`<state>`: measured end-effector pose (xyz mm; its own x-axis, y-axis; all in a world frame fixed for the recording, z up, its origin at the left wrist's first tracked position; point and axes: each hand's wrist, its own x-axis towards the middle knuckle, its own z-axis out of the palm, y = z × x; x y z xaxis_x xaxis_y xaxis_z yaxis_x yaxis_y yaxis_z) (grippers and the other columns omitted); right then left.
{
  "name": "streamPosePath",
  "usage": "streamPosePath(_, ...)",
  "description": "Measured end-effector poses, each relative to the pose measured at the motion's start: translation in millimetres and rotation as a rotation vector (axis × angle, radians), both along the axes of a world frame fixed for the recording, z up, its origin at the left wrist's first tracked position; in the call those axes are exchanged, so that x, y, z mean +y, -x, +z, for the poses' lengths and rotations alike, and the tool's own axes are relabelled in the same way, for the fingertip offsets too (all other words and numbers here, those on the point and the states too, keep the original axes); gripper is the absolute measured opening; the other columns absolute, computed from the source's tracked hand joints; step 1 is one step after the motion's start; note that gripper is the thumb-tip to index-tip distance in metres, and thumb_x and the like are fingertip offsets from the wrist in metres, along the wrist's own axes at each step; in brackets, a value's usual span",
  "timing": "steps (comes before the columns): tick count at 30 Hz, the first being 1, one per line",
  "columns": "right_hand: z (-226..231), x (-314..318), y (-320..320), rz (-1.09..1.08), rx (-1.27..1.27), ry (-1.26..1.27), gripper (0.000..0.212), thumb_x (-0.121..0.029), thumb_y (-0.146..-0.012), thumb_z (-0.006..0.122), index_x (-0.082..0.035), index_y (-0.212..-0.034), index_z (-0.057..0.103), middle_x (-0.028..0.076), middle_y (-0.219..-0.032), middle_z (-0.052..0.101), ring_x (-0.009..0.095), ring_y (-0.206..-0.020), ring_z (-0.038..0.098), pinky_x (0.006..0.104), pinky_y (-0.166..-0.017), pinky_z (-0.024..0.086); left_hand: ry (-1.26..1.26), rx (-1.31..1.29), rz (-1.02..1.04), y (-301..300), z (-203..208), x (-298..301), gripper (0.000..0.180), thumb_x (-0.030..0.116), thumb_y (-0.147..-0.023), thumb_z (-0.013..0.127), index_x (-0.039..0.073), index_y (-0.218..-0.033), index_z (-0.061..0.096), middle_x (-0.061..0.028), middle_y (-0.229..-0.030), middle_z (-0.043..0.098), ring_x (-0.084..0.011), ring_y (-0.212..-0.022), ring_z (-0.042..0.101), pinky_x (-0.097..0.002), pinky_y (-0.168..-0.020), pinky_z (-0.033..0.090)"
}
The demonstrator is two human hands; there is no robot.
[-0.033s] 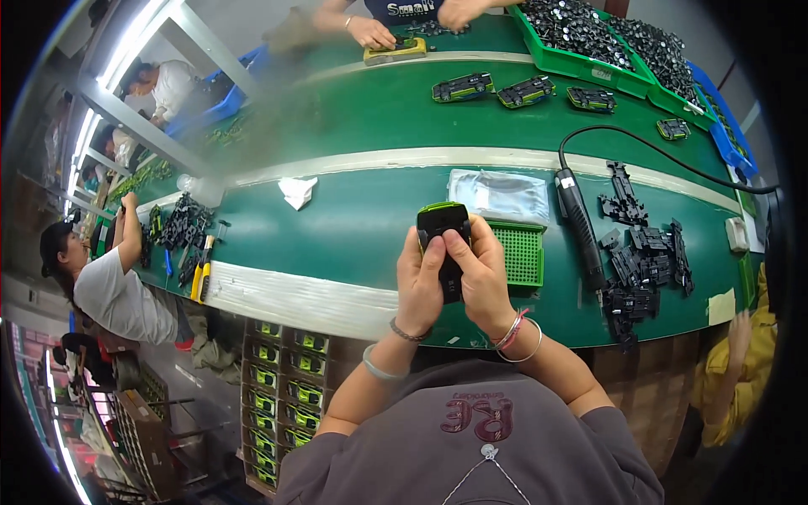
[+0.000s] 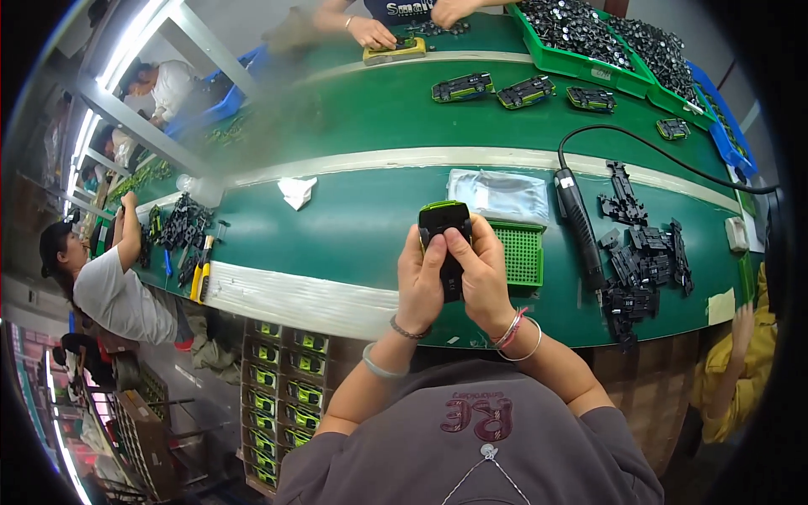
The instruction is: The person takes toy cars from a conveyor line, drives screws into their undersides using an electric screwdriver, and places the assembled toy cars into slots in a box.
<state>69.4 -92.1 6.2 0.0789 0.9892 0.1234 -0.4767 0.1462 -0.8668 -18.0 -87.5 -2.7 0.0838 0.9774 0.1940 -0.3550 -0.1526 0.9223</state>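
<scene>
Between my two hands is a toy car (image 2: 443,217) with a black underside turned up and a lime-green edge at its far end. My left hand (image 2: 419,284) grips its left side and my right hand (image 2: 483,278) its right side. Both thumbs press side by side on the black underside; the fingers underneath are mostly hidden. Just right of my hands sits a green perforated basket (image 2: 528,257), with a clear plastic bag (image 2: 498,195) at its far end. Farther right lie a black corded electric screwdriver (image 2: 581,231) and a pile of black car chassis parts (image 2: 644,265).
Several upturned toy cars (image 2: 526,91) lie on the green belt beyond a pale rail (image 2: 404,157). Green bins (image 2: 581,77) of small black parts stand far right. A co-worker's hand (image 2: 372,34) rests at a yellow fixture (image 2: 396,52). A crumpled white tissue (image 2: 296,193) lies left.
The toy car has tilted very slightly in my hands. Across the belt, the co-worker's other hand has shifted a little to the left.
</scene>
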Motion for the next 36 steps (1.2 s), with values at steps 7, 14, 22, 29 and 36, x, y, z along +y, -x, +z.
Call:
streamPosePath(7, 14, 11, -16, -0.235, -0.458, -0.259, 0.045, -0.023, -0.088, 0.056, 0.003, -0.122, 0.044, 0.012, -0.113, 0.056, 0.022, -0.108, 0.051, 0.0319, -0.096, 0.035, 0.196, -0.112, -0.196, 17, 4, 8, 0.039, 0.034, -0.098, 0.031, 0.005, -0.124, 0.038, -0.0073, -0.109, 0.053, -0.0143, -0.097, 0.055, -0.0289, -0.079, 0.049)
streamPosePath(14, 6, -17, -58, -0.114, -0.724, -0.576, 0.075, -0.059, -0.083, 0.046, 0.0, -0.129, 0.039, 0.015, -0.108, 0.06, 0.033, -0.116, 0.046, 0.0462, -0.106, 0.02, 0.407, -0.273, -0.373, 42, 16, 16, 0.047, 0.038, -0.098, 0.019, 0.006, -0.124, 0.039, -0.0117, -0.103, 0.058, -0.0235, -0.083, 0.063, -0.0372, -0.076, 0.052)
streamPosePath(22, 19, 7, -59, -0.184, -1.105, -0.712, 0.085, -0.073, -0.077, 0.038, -0.003, -0.125, 0.045, 0.011, -0.123, 0.053, 0.032, -0.125, 0.036, 0.0505, -0.106, 0.013, 0.386, -0.266, -0.36, 37, 17, 20, 0.064, 0.055, -0.093, 0.015, 0.005, -0.127, 0.036, -0.011, -0.1, 0.058, -0.0241, -0.082, 0.062, -0.0358, -0.073, 0.053)
streamPosePath(29, 29, -5, -85, -0.01, -1.07, -0.67, 0.083, -0.072, -0.079, 0.036, -0.001, -0.119, 0.052, 0.018, -0.114, 0.052, 0.031, -0.112, 0.047, 0.0487, -0.103, 0.023, 0.382, -0.25, -0.417, 44, 13, 29, 0.064, 0.055, -0.092, 0.019, 0.006, -0.129, 0.038, -0.0151, -0.105, 0.058, -0.0296, -0.088, 0.062, -0.0429, -0.079, 0.052)
streamPosePath(36, 27, 7, -45, -0.416, -0.843, -0.445, 0.09, -0.071, -0.082, 0.031, 0.004, -0.131, 0.035, 0.024, -0.137, 0.032, 0.034, -0.131, 0.028, 0.0436, -0.106, 0.02, 0.046, 0.191, -0.507, 32, 27, 17, 0.069, 0.042, -0.091, 0.047, -0.001, -0.138, 0.023, -0.0141, -0.133, 0.039, -0.0227, -0.121, 0.041, -0.0351, -0.1, 0.035)
